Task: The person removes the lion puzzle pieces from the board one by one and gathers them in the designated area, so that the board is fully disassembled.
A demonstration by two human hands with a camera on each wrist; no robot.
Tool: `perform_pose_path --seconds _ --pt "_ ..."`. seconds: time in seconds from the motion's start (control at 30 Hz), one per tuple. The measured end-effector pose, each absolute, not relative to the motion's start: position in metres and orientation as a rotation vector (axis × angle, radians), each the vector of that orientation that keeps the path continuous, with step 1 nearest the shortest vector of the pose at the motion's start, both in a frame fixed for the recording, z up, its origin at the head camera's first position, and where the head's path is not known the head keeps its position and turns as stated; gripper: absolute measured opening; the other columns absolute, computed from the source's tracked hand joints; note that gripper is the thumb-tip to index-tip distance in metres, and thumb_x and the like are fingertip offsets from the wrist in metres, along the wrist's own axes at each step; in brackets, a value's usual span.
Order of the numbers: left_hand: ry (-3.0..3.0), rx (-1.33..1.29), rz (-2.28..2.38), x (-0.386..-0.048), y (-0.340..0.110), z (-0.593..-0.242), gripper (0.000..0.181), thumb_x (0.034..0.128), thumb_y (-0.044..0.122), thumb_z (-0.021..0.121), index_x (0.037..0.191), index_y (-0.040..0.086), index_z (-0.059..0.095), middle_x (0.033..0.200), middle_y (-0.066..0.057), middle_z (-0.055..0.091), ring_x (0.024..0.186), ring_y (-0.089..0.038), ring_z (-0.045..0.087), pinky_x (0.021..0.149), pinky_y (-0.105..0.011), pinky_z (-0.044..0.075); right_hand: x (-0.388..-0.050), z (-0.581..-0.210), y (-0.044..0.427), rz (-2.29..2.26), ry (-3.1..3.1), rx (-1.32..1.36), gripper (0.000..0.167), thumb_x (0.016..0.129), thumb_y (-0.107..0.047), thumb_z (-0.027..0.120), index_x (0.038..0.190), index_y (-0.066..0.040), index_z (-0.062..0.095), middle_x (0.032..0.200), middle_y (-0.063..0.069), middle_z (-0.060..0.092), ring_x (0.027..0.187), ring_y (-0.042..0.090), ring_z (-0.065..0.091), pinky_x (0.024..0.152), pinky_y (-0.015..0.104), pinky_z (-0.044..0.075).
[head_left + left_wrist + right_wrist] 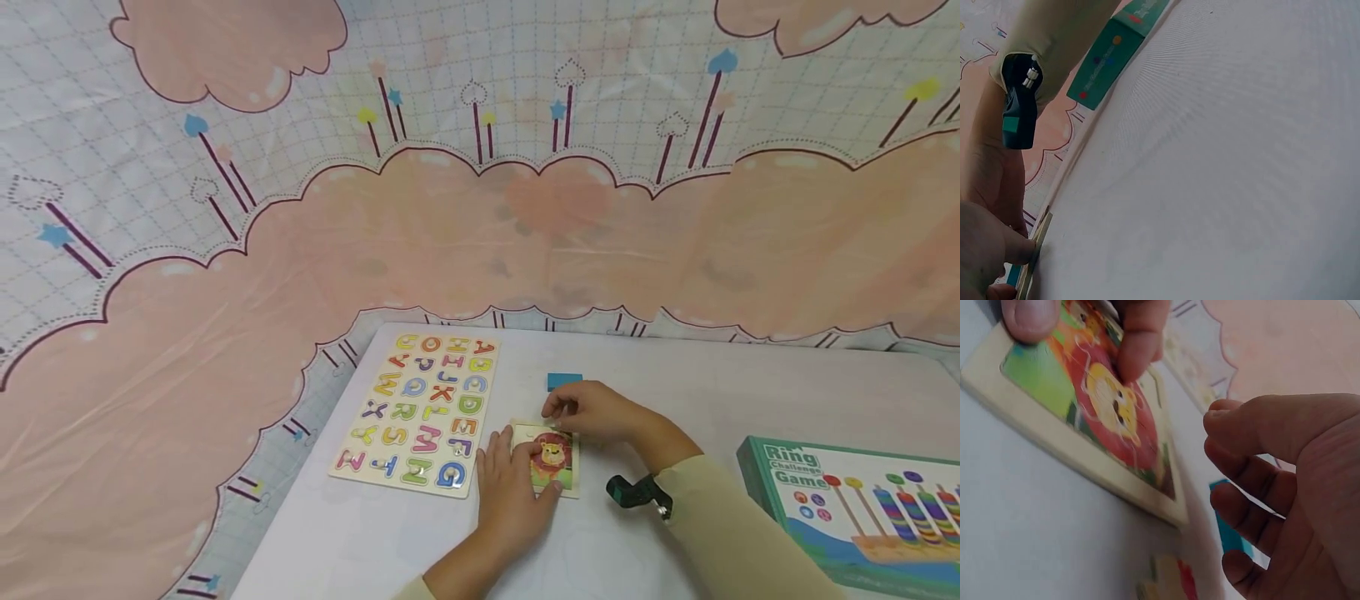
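Observation:
A square wooden lion puzzle (553,458) lies on the white table. My left hand (513,492) rests across its left side, thumb on the near part and a fingertip on the lion picture (1113,403). At the far right corner, my right hand (600,412) hovers with fingers loosely bent; in the right wrist view nothing shows between the thumb and fingers of that hand (1285,481). A blurred loose piece (1172,581) lies beside the frame there. In the left wrist view the puzzle (1035,250) appears edge-on under the thumb.
An alphabet board (416,412) with letter pieces lies to the left. A small blue block (564,382) sits beyond the puzzle. At the right stands a green Ring Challenge Game box (847,508). A patterned cloth (450,233) hangs behind the table.

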State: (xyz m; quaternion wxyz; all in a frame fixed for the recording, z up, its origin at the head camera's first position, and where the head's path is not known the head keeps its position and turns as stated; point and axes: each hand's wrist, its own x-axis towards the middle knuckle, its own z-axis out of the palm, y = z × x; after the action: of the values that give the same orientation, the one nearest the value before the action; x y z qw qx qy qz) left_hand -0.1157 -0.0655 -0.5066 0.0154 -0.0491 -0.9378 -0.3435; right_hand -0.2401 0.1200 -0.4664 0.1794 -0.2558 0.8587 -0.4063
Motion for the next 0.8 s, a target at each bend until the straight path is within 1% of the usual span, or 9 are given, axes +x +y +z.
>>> perform_pose_path --seconds 0.13,0.23,0.37,0.43,0.57,0.8 --pt "-2.903 -0.155 -1.073 -0.115 -0.066 -0.505 0.052 0.0943 0.028 0.080 0.137 0.008 0.058 0.169 -0.024 0.027 0.160 -0.046 0.016 0.126 -0.070 0.004 -0.242 -0.470 0.106 -1.123 2.395 -0.756 0.021 0.094 0.001 0.071 0.107 -0.014 0.077 0.102 -0.004 0.070 0.092 0.018 0.058 0.082 0.035 0.053" --pt "-2.903 -0.163 -1.071 -0.114 -0.066 -0.504 0.052 0.0946 0.028 0.080 0.137 0.008 0.058 0.170 -0.024 0.027 0.160 -0.046 0.016 0.126 -0.069 0.004 -0.242 -0.472 0.099 -1.097 2.389 -0.757 0.025 0.094 0.005 0.070 0.108 -0.014 0.077 0.109 -0.003 0.071 0.097 0.018 0.059 0.091 0.040 0.054" --pt "-2.912 -0.172 -1.060 -0.114 -0.066 -0.504 0.051 0.0952 0.029 0.079 0.137 0.008 0.058 0.170 -0.024 0.027 0.160 -0.045 0.016 0.126 -0.069 0.004 -0.241 -0.472 0.094 -1.058 2.410 -0.708 0.029 0.094 0.008 0.071 0.107 -0.017 0.079 0.118 -0.002 0.070 0.109 0.019 0.061 0.107 0.049 0.051" --pt "-2.914 -0.174 -1.066 -0.113 -0.066 -0.504 0.051 0.0953 0.029 0.079 0.137 0.008 0.058 0.170 -0.024 0.027 0.161 -0.045 0.016 0.126 -0.069 0.004 -0.241 -0.472 0.093 -1.046 2.419 -0.685 0.031 0.094 0.009 0.072 0.105 -0.019 0.080 0.120 -0.002 0.070 0.114 0.020 0.062 0.111 0.052 0.049" --pt "-2.919 -0.172 -1.073 -0.113 -0.066 -0.502 0.051 0.0958 0.030 0.079 0.137 0.008 0.058 0.171 -0.023 0.027 0.161 -0.044 0.015 0.126 -0.069 0.003 -0.242 -0.472 0.092 -1.039 2.409 -0.634 0.031 0.094 0.008 0.073 0.103 -0.021 0.081 0.120 -0.003 0.070 0.120 0.021 0.061 0.115 0.053 0.046" --pt "-2.913 -0.169 -1.068 -0.114 -0.065 -0.504 0.051 0.0956 0.029 0.079 0.137 0.008 0.058 0.171 -0.024 0.027 0.161 -0.045 0.016 0.126 -0.070 0.003 -0.244 -0.469 0.090 -1.051 2.374 -0.584 0.035 0.093 0.010 0.070 0.102 -0.021 0.082 0.122 -0.003 0.069 0.121 0.021 0.060 0.117 0.054 0.044"
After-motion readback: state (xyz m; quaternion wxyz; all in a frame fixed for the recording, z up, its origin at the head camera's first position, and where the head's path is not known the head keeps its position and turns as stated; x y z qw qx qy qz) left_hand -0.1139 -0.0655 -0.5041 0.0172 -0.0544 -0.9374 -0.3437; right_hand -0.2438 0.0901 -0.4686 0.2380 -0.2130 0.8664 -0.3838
